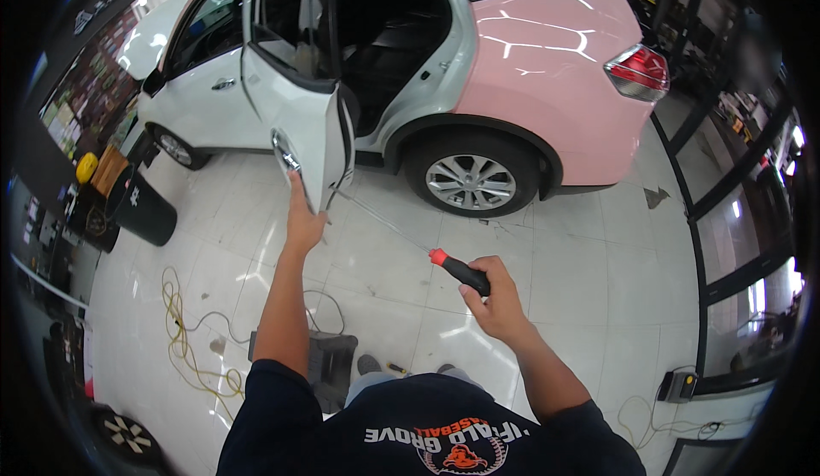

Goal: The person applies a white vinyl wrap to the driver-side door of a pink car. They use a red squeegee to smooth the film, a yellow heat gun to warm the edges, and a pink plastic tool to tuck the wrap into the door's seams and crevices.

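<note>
Right hand [498, 298] is wrapped shut on the black grip of a long screwdriver-type tool with a black handle, red collar and thin steel shaft [459, 272]; the shaft runs far-left to the lower rear edge of the open white rear car door [309, 126]. Left hand [302, 220] lies flat-fingered against that door's near edge just below its handle, steadying rather than clamping, as far as I can tell. Judgement: the tool is light, but the shaft is long and thin, so it'll flex and whip under side load; hold stays on the handle, push along the axis. Door is heavy, stiff, hinge-free to swing, glossy panel likely slippery and scratch-prone; brace on the edge, not the face. Pink-and-white SUV body [547, 66] sits behind; yellow cable [184, 339] coils on the white tile floor [581, 271], near left.
</note>
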Tool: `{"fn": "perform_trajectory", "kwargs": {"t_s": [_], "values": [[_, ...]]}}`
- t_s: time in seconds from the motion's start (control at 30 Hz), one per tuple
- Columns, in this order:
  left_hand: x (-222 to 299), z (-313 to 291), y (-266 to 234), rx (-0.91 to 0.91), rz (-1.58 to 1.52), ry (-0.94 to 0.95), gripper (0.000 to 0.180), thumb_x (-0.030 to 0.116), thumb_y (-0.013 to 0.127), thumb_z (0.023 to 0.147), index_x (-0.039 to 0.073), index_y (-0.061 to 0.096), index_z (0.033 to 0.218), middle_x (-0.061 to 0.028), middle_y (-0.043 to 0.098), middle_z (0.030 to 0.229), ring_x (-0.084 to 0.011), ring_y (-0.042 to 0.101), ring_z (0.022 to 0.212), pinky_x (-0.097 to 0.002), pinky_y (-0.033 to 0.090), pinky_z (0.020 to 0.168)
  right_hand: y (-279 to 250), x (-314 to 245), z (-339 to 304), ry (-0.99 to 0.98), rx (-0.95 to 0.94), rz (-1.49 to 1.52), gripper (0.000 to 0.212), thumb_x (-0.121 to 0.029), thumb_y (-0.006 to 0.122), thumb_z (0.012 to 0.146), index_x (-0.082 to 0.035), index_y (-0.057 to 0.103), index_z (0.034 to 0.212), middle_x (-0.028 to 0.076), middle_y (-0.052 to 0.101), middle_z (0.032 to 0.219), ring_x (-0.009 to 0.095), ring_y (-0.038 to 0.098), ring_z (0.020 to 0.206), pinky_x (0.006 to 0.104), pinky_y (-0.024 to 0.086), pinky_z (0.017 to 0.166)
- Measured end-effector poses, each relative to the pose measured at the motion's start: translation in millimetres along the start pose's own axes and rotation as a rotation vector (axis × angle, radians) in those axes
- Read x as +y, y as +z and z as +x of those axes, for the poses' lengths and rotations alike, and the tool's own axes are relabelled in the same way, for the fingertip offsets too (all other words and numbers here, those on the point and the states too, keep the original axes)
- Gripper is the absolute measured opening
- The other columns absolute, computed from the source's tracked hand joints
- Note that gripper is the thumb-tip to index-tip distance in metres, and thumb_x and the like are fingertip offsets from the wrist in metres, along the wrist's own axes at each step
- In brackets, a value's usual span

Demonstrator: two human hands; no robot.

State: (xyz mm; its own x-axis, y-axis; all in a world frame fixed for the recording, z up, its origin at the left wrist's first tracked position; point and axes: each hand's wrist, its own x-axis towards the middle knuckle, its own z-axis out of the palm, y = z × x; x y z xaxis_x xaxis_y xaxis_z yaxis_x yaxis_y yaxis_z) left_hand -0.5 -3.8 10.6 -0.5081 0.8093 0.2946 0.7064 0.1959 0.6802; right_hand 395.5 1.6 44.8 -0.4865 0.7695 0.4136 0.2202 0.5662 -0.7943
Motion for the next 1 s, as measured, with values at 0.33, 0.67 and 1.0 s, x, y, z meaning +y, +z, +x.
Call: {"fn": "perform_trajectory", "kwargs": {"t_s": [0.33,0.67,1.0], "values": [[-8,5,4,0.011,-0.059,0.059,0.102,-0.009,0.057,0.076,0.008,-0.004,0.155,-0.0225,0.015,0.160,-0.0367,0.023,0.146,-0.0361,0.024,0.117,1,2,4,0.140,-0.078,0.113,0.034,-0.024,0.062,0.093,-0.002,0.056,0.119,0.014,0.063,0.090,0.028,0.061,0.073,0.0365,0.050,0.066],[-1,1,8,0.007,-0.028,0.043,0.100,-0.011,0.054,0.077,0.009,-0.004,0.156,-0.0209,0.011,0.161,-0.0360,0.021,0.147,-0.0363,0.024,0.117,-14,-6,19,0.310,-0.244,0.057,0.035,-0.028,0.061,0.093,-0.001,0.061,0.114,0.017,0.066,0.095,0.032,0.062,0.072,0.0389,0.049,0.063],[-3,2,9,0.031,-0.043,0.045,0.103,-0.014,0.051,0.074,0.011,-0.006,0.156,-0.0216,0.012,0.161,-0.0373,0.021,0.146,-0.0370,0.024,0.117,-14,-17,28,-0.081,-0.227,-0.440,0.024,-0.024,0.057,0.093,-0.003,0.059,0.105,0.014,0.061,0.081,0.034,0.062,0.067,0.0428,0.050,0.064]]}}
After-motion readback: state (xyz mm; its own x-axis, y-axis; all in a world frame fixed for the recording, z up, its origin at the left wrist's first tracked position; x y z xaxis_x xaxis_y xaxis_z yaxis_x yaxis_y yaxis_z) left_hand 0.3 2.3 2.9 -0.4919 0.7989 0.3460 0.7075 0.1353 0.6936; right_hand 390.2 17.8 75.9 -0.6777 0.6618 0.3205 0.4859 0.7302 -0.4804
